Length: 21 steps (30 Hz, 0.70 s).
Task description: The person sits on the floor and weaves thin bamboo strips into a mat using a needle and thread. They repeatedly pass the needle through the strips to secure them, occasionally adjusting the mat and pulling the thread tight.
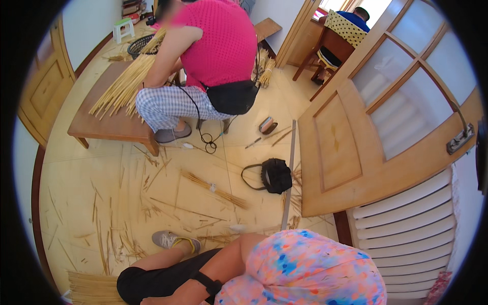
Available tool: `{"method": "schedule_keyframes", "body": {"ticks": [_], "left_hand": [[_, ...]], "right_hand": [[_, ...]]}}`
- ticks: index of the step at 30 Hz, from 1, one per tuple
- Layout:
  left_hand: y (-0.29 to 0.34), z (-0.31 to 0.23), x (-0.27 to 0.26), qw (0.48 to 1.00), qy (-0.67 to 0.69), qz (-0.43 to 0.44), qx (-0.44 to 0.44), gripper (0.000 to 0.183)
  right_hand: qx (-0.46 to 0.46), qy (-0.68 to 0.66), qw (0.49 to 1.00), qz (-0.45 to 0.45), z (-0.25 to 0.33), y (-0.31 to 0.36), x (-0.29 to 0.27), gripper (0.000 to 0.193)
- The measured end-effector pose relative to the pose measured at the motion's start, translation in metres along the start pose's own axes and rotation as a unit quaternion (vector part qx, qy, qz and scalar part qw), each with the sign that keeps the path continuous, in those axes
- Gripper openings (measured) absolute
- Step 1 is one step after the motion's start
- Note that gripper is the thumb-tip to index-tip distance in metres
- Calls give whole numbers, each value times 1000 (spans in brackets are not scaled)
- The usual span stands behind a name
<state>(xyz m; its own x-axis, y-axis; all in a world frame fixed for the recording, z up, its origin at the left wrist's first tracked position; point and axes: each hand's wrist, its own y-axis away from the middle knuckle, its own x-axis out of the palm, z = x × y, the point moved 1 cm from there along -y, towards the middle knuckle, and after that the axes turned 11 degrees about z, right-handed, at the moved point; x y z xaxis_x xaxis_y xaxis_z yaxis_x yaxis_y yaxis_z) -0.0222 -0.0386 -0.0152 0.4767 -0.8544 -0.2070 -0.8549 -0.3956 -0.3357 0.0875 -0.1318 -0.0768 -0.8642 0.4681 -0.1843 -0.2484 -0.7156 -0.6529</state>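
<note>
My right arm reaches down-left from a colourful patterned sleeve (315,267), across my black-clad knee (147,282). A black band (207,285) circles the wrist. Part of my right hand (175,296) shows at the lower edge. Its fingers, and anything in them, are cut off. My left hand is out of the picture. Closest to my knee, at the lower left, lies a thick bundle of straw-coloured stalks (94,287). My grey shoe (170,240) rests among loose stalk pieces. Beyond it, a tied bundle of thin stalks (213,189) lies on the floor.
A person in pink (218,43) sits beside a low brown table (104,127) holding long stalks (124,86). A black bag (276,175) lies near a wooden door (335,147). A white radiator (401,223) lines the right wall. Another person (351,23) sits in the far room.
</note>
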Motion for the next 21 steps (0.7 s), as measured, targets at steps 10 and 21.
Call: {"method": "schedule_keyframes", "body": {"ticks": [10, 21], "left_hand": [[13, -5, 3, 1000, -8, -6, -15, 14], [19, 2, 9, 979, -195, 47, -38, 11]], "right_hand": [[-3, 98, 995, 18, 7, 8, 2, 27], [27, 58, 997, 33, 32, 6, 0, 26]]}}
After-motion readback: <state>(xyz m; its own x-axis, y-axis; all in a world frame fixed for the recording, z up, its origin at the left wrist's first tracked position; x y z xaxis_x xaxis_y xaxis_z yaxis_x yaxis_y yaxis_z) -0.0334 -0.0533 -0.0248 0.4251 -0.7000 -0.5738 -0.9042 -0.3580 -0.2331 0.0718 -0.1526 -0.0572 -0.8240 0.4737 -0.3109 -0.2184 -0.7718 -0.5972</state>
